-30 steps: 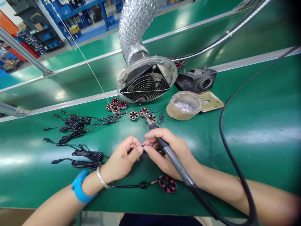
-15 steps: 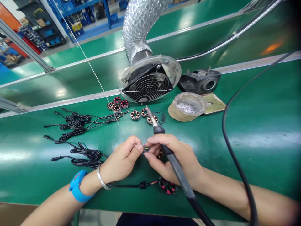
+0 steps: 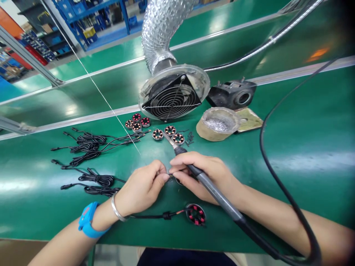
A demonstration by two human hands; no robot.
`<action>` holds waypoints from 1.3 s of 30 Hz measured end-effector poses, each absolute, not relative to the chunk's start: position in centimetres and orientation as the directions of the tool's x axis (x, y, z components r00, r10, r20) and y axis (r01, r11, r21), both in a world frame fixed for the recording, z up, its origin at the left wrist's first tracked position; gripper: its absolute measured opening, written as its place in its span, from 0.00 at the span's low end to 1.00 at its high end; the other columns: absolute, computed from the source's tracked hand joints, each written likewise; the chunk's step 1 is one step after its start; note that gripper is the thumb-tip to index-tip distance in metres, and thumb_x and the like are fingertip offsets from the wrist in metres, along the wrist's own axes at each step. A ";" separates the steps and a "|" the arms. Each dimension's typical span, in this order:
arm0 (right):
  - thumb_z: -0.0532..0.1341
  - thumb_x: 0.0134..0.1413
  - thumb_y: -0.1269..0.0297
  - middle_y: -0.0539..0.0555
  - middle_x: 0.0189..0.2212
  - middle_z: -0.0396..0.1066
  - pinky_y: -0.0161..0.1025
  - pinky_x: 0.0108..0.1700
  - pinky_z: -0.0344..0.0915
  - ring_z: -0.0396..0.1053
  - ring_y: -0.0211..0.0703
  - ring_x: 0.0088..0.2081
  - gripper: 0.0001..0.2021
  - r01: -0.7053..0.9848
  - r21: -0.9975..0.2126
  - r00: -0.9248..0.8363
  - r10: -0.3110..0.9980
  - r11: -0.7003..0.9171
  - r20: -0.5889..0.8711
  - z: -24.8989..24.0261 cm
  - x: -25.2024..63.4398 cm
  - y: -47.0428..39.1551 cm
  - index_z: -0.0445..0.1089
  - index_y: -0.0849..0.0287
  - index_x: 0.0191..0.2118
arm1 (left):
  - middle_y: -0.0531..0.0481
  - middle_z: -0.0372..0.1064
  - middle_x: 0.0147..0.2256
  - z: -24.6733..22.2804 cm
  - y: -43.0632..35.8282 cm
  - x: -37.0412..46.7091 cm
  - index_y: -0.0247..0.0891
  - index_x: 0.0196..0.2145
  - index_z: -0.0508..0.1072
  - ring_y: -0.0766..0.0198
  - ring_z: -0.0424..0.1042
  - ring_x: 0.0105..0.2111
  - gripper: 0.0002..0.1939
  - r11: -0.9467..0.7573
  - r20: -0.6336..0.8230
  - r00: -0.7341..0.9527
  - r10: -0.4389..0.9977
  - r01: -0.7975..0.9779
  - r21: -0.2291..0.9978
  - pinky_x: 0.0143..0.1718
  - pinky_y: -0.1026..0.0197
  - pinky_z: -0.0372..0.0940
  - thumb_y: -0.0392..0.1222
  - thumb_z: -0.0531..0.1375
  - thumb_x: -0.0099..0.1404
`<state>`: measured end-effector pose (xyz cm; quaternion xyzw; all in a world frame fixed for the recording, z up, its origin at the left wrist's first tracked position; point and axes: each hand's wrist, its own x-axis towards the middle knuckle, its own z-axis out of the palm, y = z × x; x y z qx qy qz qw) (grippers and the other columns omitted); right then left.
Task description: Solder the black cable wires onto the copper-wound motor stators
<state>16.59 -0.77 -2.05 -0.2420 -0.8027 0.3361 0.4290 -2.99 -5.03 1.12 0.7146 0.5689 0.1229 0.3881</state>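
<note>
Soldering iron (image 3: 210, 186) tip lowered, swung left since earlier frame. Right hand (image 3: 205, 177) gripping iron; left hand (image 3: 144, 186) fingers pinched shut on small wire (image 3: 169, 173), frame centre, above counter (image 3: 277, 155).

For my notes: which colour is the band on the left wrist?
Bright blue wristband, clearest in the head view, beside a silver bangle.

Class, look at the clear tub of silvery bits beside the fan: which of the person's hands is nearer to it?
Right. The right hand, holding the soldering iron, lies below and slightly left of the tub; the left hand is farther left.
</note>
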 end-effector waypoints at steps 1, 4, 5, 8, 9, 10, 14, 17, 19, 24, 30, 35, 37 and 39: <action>0.60 0.55 0.77 0.48 0.34 0.74 0.31 0.38 0.70 0.74 0.34 0.33 0.15 0.086 -0.743 -0.525 0.664 0.664 0.533 -2.1 16.7 -0.6 0.65 0.55 0.47 | 0.55 0.62 0.28 1.1 -5.0 -3.1 0.41 0.33 0.61 0.65 0.61 0.28 0.09 -0.040 -0.272 0.327 0.905 0.702 0.711 0.32 0.62 0.54 0.44 0.49 0.71; 0.61 0.55 0.77 0.48 0.32 0.75 0.31 0.35 0.69 0.73 0.34 0.31 0.13 0.102 -0.678 -0.516 0.621 0.728 0.590 -2.3 16.6 -0.5 0.67 0.55 0.45 | 0.56 0.62 0.27 0.7 -4.8 -3.4 0.40 0.33 0.61 0.66 0.60 0.27 0.10 0.007 -0.301 0.355 0.885 0.636 0.771 0.31 0.63 0.55 0.45 0.49 0.71; 0.61 0.55 0.77 0.48 0.31 0.75 0.31 0.34 0.69 0.71 0.34 0.29 0.13 0.113 -0.655 -0.514 0.608 0.747 0.605 -2.3 16.6 -0.5 0.68 0.55 0.44 | 0.56 0.62 0.27 0.6 -4.7 -3.5 0.40 0.33 0.61 0.67 0.60 0.27 0.10 0.027 -0.310 0.365 0.878 0.608 0.793 0.31 0.63 0.55 0.45 0.49 0.71; 0.61 0.56 0.77 0.48 0.27 0.74 0.32 0.30 0.67 0.68 0.34 0.26 0.12 0.126 -0.607 -0.513 0.575 0.785 0.637 -2.6 16.5 -0.6 0.69 0.57 0.44 | 0.56 0.63 0.27 0.2 -4.6 -3.5 0.39 0.32 0.62 0.68 0.60 0.27 0.10 0.093 -0.331 0.381 0.863 0.525 0.846 0.31 0.64 0.56 0.45 0.50 0.70; 0.60 0.56 0.77 0.49 0.27 0.74 0.32 0.30 0.66 0.68 0.34 0.25 0.12 0.133 -0.598 -0.514 0.571 0.791 0.641 -2.7 16.5 -0.7 0.69 0.57 0.44 | 0.56 0.63 0.26 0.1 -4.5 -3.4 0.39 0.31 0.63 0.68 0.59 0.27 0.11 0.116 -0.341 0.385 0.858 0.501 0.858 0.31 0.64 0.56 0.45 0.50 0.70; 0.60 0.56 0.77 0.49 0.27 0.74 0.32 0.29 0.66 0.67 0.35 0.25 0.12 0.142 -0.590 -0.514 0.569 0.795 0.643 -2.8 16.4 -0.7 0.68 0.57 0.44 | 0.56 0.62 0.25 0.0 -4.4 -3.4 0.38 0.30 0.63 0.68 0.58 0.26 0.12 0.143 -0.354 0.388 0.851 0.477 0.867 0.30 0.64 0.56 0.45 0.50 0.70; 0.58 0.57 0.77 0.49 0.27 0.75 0.32 0.28 0.66 0.67 0.34 0.24 0.11 0.180 -0.569 -0.493 0.574 0.802 0.653 -3.0 16.2 -0.8 0.68 0.57 0.43 | 0.58 0.57 0.21 -0.2 -3.9 -3.0 0.37 0.28 0.64 0.70 0.54 0.22 0.13 0.282 -0.416 0.337 0.845 0.380 0.881 0.26 0.66 0.52 0.47 0.54 0.66; 0.58 0.56 0.78 0.49 0.27 0.75 0.33 0.30 0.68 0.68 0.35 0.25 0.12 0.195 -0.563 -0.480 0.579 0.803 0.659 -2.6 16.2 -0.6 0.68 0.56 0.43 | 0.58 0.58 0.21 -0.3 -3.4 -2.7 0.36 0.26 0.65 0.71 0.53 0.22 0.10 0.314 -0.421 0.265 0.868 0.365 0.877 0.25 0.67 0.51 0.45 0.57 0.61; 0.58 0.57 0.77 0.49 0.30 0.76 0.34 0.31 0.69 0.70 0.36 0.26 0.13 0.218 -0.593 -0.474 0.615 0.775 0.630 -1.9 16.7 -0.7 0.68 0.55 0.45 | 0.56 0.61 0.22 -0.3 -3.1 -2.6 0.35 0.25 0.67 0.71 0.55 0.23 0.09 0.316 -0.425 0.235 0.874 0.388 0.866 0.26 0.67 0.53 0.43 0.57 0.58; 0.56 0.61 0.71 0.52 0.31 0.75 0.37 0.30 0.70 0.73 0.41 0.29 0.20 0.320 -0.685 -0.441 0.743 0.655 0.504 0.7 19.5 -2.1 0.64 0.51 0.58 | 0.55 0.62 0.22 -0.2 -2.6 -2.4 0.35 0.24 0.68 0.69 0.58 0.24 0.07 0.350 -0.457 0.197 0.868 0.411 0.842 0.26 0.67 0.54 0.42 0.57 0.53; 0.57 0.59 0.69 0.52 0.28 0.73 0.36 0.23 0.66 0.71 0.40 0.26 0.12 0.355 -0.693 -0.494 0.755 0.628 0.431 2.2 21.3 -3.2 0.68 0.52 0.48 | 0.55 0.61 0.21 -0.3 -2.4 -2.3 0.35 0.24 0.68 0.71 0.55 0.22 0.07 0.349 -0.468 0.214 0.858 0.425 0.835 0.24 0.67 0.52 0.41 0.55 0.53; 0.58 0.55 0.72 0.49 0.26 0.71 0.37 0.23 0.65 0.67 0.38 0.21 0.09 0.394 -0.755 -0.405 0.836 0.524 0.369 1.2 20.9 -3.4 0.67 0.51 0.40 | 0.57 0.59 0.19 0.0 -2.2 -2.3 0.35 0.22 0.68 0.72 0.52 0.20 0.06 0.349 -0.482 0.225 0.847 0.449 0.823 0.23 0.68 0.50 0.40 0.55 0.53; 0.58 0.54 0.72 0.50 0.25 0.70 0.38 0.23 0.64 0.67 0.39 0.22 0.10 0.382 -0.775 -0.391 0.848 0.504 0.358 0.6 21.0 -3.6 0.67 0.51 0.40 | 0.57 0.59 0.19 0.0 -2.1 -2.2 0.35 0.22 0.68 0.72 0.52 0.20 0.06 0.351 -0.486 0.221 0.846 0.454 0.819 0.23 0.68 0.49 0.40 0.55 0.53; 0.57 0.54 0.72 0.50 0.25 0.70 0.39 0.22 0.63 0.67 0.41 0.22 0.10 0.364 -0.787 -0.369 0.853 0.498 0.369 0.2 21.2 -3.7 0.67 0.51 0.40 | 0.58 0.58 0.19 0.0 -2.2 -2.2 0.35 0.22 0.67 0.72 0.52 0.20 0.06 0.354 -0.489 0.222 0.844 0.456 0.817 0.22 0.68 0.49 0.40 0.55 0.53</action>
